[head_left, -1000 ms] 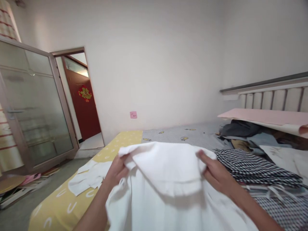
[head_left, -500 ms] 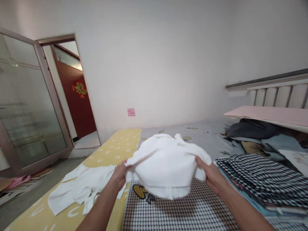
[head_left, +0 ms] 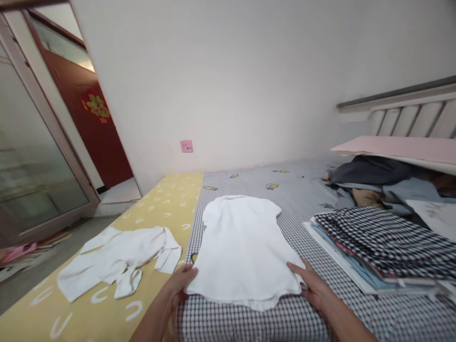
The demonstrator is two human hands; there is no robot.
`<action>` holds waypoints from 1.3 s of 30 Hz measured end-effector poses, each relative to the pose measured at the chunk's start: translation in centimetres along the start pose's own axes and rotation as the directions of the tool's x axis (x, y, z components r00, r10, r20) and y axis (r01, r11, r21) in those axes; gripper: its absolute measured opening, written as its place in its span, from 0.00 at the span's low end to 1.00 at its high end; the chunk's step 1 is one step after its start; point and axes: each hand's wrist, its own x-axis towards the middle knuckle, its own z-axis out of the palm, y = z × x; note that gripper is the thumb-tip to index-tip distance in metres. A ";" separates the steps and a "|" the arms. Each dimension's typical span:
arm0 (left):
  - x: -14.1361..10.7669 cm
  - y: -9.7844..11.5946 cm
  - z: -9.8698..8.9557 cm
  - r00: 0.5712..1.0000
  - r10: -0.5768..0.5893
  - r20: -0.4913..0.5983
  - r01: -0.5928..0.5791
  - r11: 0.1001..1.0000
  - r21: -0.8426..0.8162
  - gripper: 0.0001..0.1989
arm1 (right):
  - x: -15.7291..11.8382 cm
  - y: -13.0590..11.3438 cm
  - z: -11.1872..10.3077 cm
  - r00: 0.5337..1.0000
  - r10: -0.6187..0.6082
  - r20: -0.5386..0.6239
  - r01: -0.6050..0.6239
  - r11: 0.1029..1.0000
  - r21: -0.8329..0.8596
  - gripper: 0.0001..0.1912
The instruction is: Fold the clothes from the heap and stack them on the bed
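A white shirt [head_left: 245, 247] lies spread on the black-and-white checked sheet [head_left: 245, 325], its collar end away from me and its hem towards me. My left hand [head_left: 181, 280] pinches the shirt's lower left corner. At the lower right side, my right hand [head_left: 308, 282] grips the edge with the thumb on top of the cloth. Both sleeves are out of sight, apart from short bits at the shoulders. To the left, a second white garment [head_left: 121, 259] rests loosely on the yellow patterned sheet [head_left: 135, 311], touched by neither hand.
On the right is a pile of folded clothes [head_left: 388, 242] with a checked piece on top. Behind it, dark and grey clothes [head_left: 374, 173] lie under a pink board [head_left: 395, 152]. A radiator [head_left: 413, 118] and the wall [head_left: 249, 85] border the bed; a glass door [head_left: 32, 156] stands left.
The white shirt was held up bunched between my hands; now it lies flat and lengthened on the checked sheet. Both hands have come lower, to its hem. The view has tilted down slightly.
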 end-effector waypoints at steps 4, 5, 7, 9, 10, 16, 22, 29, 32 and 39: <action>-0.1 -0.6 0.5 0.998 0.058 -0.031 -0.056 0.995 0.078 0.18 | -0.5 -0.1 -0.6 0.998 0.041 -0.050 -0.042 0.999 0.000 0.46; -0.3 -0.7 0.5 0.996 0.079 -0.037 -0.076 0.994 0.081 0.18 | -0.7 -0.2 -1.0 0.997 0.034 -0.064 -0.036 0.999 -0.030 0.47; -0.8 -1.0 0.4 0.992 0.113 -0.048 -0.109 0.992 0.070 0.18 | -1.3 -0.2 -1.8 0.996 0.021 -0.092 -0.029 0.995 -0.097 0.48; -1.4 -1.4 0.1 0.990 0.127 -0.067 -0.124 0.991 0.050 0.17 | -2.3 -0.1 -2.6 0.994 0.016 -0.110 -0.032 0.989 -0.147 0.50; -1.7 -1.6 0.0 0.989 0.128 -0.080 -0.125 0.991 0.041 0.18 | -2.8 -0.1 -3.0 0.994 0.011 -0.113 -0.031 0.985 -0.171 0.51; -3.9 -3.9 0.1 0.976 0.143 -0.162 -0.139 0.990 0.039 0.22 | -5.6 0.5 -4.0 0.993 -0.077 -0.094 0.040 0.940 -0.340 0.50; -5.8 -5.6 1.0 0.950 0.226 -0.214 -0.212 0.974 0.085 0.20 | -6.7 0.0 -6.2 0.964 -0.243 -0.106 0.133 0.788 -0.601 0.44; -6.0 -6.4 0.4 0.931 0.311 -0.190 -0.270 0.939 0.212 0.15 | -8.0 -0.7 -5.1 0.709 -0.697 0.110 0.146 -0.007 -0.989 0.32; -5.5 -6.2 0.3 0.923 0.340 -0.179 -0.286 0.919 0.270 0.12 | -6.9 -0.8 0.0 0.631 -0.731 0.261 0.239 -0.137 -0.961 0.27; -5.3 -6.5 -1.9 0.963 0.263 -0.063 -0.229 0.918 0.323 0.12 | -2.5 2.4 11.6 0.690 -0.562 0.456 0.480 -0.116 -0.869 0.26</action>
